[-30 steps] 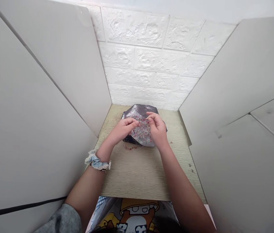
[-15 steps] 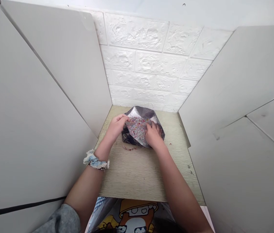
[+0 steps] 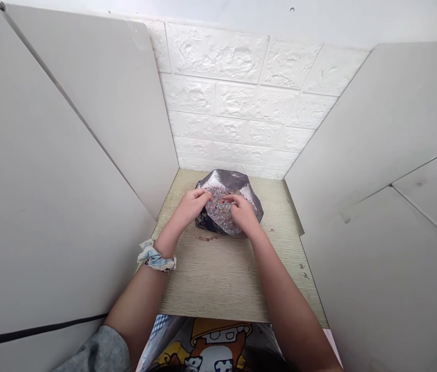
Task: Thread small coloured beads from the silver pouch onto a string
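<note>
A dark, shiny foil bag [image 3: 229, 182] lies open on the far part of a pale wooden table [image 3: 222, 274]. It holds a heap of small mixed-colour beads [image 3: 220, 209]. My left hand [image 3: 191, 205] hovers over the bag's left side with its fingers curled in a pinch. My right hand [image 3: 244, 213] rests on the bead heap at the right, fingers bent together. What either hand pinches is too small to make out. A short strand of reddish beads [image 3: 207, 238] lies on the table just in front of the bag.
Grey panels [image 3: 67, 170] wall in the table on the left and right, with a white brick-pattern wall [image 3: 242, 103] behind. A few loose beads [image 3: 302, 271] lie near the table's right edge. A blue scrunchie [image 3: 154, 258] is on my left wrist.
My left hand moved from the bag's left rim inward over the beads. My right hand lifted its fingers from deep in the heap and drew toward the left hand.
</note>
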The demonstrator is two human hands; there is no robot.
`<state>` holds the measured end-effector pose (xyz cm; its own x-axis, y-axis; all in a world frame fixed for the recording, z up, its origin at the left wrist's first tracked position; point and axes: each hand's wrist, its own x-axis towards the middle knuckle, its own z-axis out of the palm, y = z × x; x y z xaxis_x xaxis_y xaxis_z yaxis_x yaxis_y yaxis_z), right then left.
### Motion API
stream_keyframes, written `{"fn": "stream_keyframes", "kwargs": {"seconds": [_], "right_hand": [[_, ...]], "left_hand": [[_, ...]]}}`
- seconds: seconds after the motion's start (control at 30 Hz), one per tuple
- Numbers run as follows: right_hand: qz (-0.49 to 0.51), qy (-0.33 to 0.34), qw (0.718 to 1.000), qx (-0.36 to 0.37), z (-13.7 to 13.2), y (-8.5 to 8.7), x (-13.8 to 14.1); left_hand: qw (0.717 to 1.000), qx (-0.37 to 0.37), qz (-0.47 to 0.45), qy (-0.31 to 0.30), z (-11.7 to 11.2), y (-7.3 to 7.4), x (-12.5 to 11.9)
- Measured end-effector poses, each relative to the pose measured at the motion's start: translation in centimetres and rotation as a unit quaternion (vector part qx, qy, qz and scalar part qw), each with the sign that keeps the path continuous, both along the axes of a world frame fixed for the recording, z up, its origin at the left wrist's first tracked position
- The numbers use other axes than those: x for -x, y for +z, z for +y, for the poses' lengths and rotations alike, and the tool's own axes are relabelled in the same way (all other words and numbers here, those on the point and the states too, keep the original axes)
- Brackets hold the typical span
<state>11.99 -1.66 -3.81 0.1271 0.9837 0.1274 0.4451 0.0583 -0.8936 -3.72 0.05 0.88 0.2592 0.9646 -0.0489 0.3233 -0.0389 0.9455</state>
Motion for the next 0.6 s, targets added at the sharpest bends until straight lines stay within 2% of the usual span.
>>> {"fn": "stream_keyframes", "kwargs": {"seconds": [0.1, 0.2, 0.27, 0.43, 0.53, 0.6], "right_hand": [[0.086, -0.105, 0.99, 0.038, 0.5, -0.4, -0.6], [0.194, -0.131, 0.968, 0.087, 1.0, -0.8, -0.7], [0.257, -0.14, 0.952, 0.092, 1.2, -1.0, -0.4], [0.421, -0.135, 0.889, 0.119, 1.2, -0.9, 0.8], [0.488, -0.091, 0.853, 0.159, 1.0, -0.7, 1.1], [0.501, -0.059, 0.843, 0.186, 0.7, -0.4, 1.3]], "left_hand": [[1.0, -0.004, 0.015, -0.005, 0.1, -0.2, 0.1], [0.999, -0.018, 0.04, -0.007, 0.2, -0.4, 0.1], [0.998, -0.028, 0.051, -0.009, 0.2, -0.6, 0.1], [0.997, -0.041, 0.059, -0.022, 0.3, -0.9, 0.2], [0.997, -0.042, 0.064, -0.026, 0.3, -0.9, 0.3], [0.997, -0.04, 0.067, -0.02, 0.3, -0.8, 0.2]]}}
